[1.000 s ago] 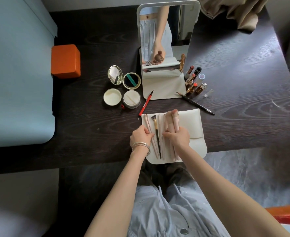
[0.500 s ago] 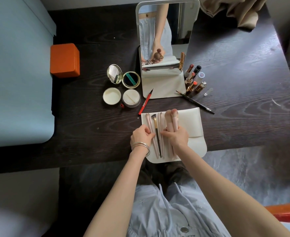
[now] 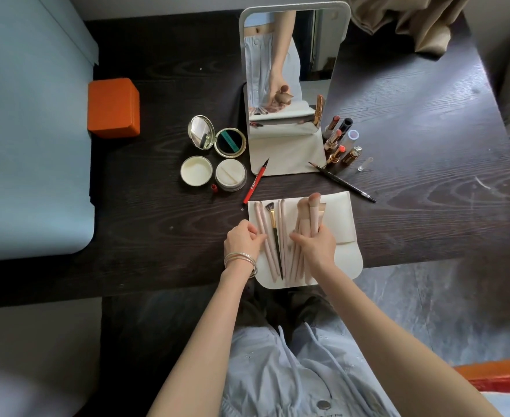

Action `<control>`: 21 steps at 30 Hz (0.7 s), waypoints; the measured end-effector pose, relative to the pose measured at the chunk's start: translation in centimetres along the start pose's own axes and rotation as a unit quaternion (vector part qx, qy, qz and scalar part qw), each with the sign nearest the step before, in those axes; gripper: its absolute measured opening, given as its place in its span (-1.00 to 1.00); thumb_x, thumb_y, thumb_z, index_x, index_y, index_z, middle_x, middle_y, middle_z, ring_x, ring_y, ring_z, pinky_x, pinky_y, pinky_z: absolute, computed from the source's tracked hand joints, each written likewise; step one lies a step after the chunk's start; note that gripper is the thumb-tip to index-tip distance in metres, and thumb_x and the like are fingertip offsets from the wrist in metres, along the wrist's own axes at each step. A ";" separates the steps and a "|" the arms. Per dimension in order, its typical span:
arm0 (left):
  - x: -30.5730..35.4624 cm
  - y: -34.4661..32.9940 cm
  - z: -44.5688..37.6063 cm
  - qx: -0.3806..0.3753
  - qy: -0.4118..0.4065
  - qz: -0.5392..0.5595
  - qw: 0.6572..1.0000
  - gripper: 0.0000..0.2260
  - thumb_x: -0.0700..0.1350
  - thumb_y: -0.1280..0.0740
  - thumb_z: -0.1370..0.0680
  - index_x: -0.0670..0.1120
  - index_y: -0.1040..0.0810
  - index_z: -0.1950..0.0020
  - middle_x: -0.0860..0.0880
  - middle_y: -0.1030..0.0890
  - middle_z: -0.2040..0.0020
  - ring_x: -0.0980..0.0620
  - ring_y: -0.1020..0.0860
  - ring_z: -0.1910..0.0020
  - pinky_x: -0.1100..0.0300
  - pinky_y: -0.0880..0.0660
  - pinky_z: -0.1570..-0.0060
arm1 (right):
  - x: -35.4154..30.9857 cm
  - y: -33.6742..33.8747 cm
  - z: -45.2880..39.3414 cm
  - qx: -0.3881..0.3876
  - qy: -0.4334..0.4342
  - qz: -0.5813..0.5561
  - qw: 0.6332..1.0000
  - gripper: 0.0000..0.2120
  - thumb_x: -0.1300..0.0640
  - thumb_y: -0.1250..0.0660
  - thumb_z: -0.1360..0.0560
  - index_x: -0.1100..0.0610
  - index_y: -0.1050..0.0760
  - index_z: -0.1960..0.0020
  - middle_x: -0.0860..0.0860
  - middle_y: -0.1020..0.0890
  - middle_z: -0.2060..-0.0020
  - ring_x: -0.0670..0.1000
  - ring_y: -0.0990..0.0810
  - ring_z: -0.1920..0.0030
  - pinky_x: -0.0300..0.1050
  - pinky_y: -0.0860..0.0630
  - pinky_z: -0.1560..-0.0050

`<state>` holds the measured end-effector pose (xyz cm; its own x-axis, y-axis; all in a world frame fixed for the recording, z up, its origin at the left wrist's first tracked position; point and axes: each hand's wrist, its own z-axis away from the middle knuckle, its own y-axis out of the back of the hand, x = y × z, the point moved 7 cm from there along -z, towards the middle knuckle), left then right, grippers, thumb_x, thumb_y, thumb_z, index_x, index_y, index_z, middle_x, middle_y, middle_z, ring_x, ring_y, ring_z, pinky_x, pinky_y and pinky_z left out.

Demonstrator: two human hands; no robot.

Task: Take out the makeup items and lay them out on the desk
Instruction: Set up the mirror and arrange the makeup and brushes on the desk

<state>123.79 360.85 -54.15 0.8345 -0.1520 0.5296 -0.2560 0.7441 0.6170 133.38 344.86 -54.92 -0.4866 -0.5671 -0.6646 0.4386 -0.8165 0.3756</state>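
Right hand (image 3: 315, 246) lifted gripped pink brushes (image 3: 312, 213) rightward; left hand (image 3: 243, 240) pinches pouch (image 3: 342, 224) edge.

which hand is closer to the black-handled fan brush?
Left. The left hand rests at the pouch's left edge, a couple of pink brushes away from the fan brush. The right hand grips the thicker brushes further right.
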 end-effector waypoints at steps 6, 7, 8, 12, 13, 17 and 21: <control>0.0 -0.2 0.1 -0.006 -0.004 -0.001 1.000 -0.86 -0.09 -0.40 -0.48 -0.09 -0.51 0.02 0.06 -0.54 0.27 0.01 -0.59 0.14 0.12 -0.53 0.05 | 0.1 0.5 -0.2 0.014 -0.002 0.019 1.000 -0.75 0.15 -0.48 -0.37 0.17 -0.51 0.00 0.07 -0.63 0.12 0.04 -0.60 0.11 -0.08 -0.53 0.10; 0.1 -0.2 0.1 -0.008 -0.006 0.000 1.000 -0.86 -0.10 -0.41 -0.48 -0.09 -0.51 0.02 0.07 -0.54 0.28 0.00 -0.60 0.14 0.11 -0.54 0.04 | 0.0 0.6 -0.3 0.015 -0.001 0.021 1.000 -0.74 0.14 -0.48 -0.36 0.17 -0.52 0.01 0.07 -0.63 0.13 0.04 -0.60 0.12 -0.10 -0.53 0.13; 0.1 -0.3 0.2 -0.010 -0.008 0.001 1.000 -0.85 -0.11 -0.41 -0.48 -0.09 -0.50 0.02 0.06 -0.54 0.28 0.00 -0.60 0.14 0.09 -0.55 0.03 | 0.0 0.6 -0.3 0.015 0.001 0.023 1.000 -0.74 0.14 -0.48 -0.35 0.18 -0.52 0.02 0.07 -0.63 0.14 0.03 -0.59 0.14 -0.11 -0.52 0.16; 0.4 -0.7 0.2 -0.026 -0.005 0.013 1.000 -0.85 -0.13 -0.40 -0.48 -0.09 -0.48 0.01 0.01 -0.56 0.24 -0.01 -0.61 0.14 0.07 -0.57 0.00 | -0.2 0.6 -0.3 0.018 0.002 0.021 1.000 -0.76 0.14 -0.47 -0.36 0.17 -0.53 0.02 0.06 -0.63 0.15 0.03 -0.60 0.13 -0.08 -0.53 0.11; 0.4 -0.7 0.2 -0.026 -0.004 0.015 1.000 -0.85 -0.13 -0.40 -0.48 -0.09 -0.48 0.01 0.01 -0.56 0.23 0.00 -0.61 0.14 0.08 -0.57 0.00 | -0.3 0.6 -0.3 0.020 0.001 0.019 1.000 -0.77 0.15 -0.47 -0.37 0.16 -0.52 0.03 0.05 -0.62 0.15 0.04 -0.60 0.12 -0.08 -0.53 0.10; 0.1 -0.4 0.2 -0.002 -0.005 0.018 1.000 -0.83 -0.11 -0.42 -0.47 -0.09 -0.48 0.03 0.00 -0.59 0.24 0.01 -0.61 0.18 0.11 -0.56 0.04 | -0.3 1.0 -0.2 0.033 -0.005 0.009 0.999 -0.78 0.15 -0.46 -0.39 0.17 -0.51 0.01 0.06 -0.61 0.13 0.04 -0.58 0.10 -0.09 -0.51 0.08; -0.1 -0.3 0.2 0.003 0.000 0.022 1.000 -0.84 -0.11 -0.42 -0.47 -0.09 -0.49 0.04 -0.02 -0.61 0.22 0.00 -0.62 0.17 0.11 -0.57 0.05 | -0.3 1.1 -0.1 0.027 -0.006 0.008 1.000 -0.79 0.15 -0.46 -0.40 0.17 -0.51 0.02 0.04 -0.60 0.14 0.03 -0.57 0.12 -0.11 -0.49 0.10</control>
<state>123.69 360.55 -54.24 0.8222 -0.1200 0.5565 -0.2949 0.7464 0.5966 134.15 344.14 -54.35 -0.4885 -0.5810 -0.6510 0.4052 -0.8118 0.4204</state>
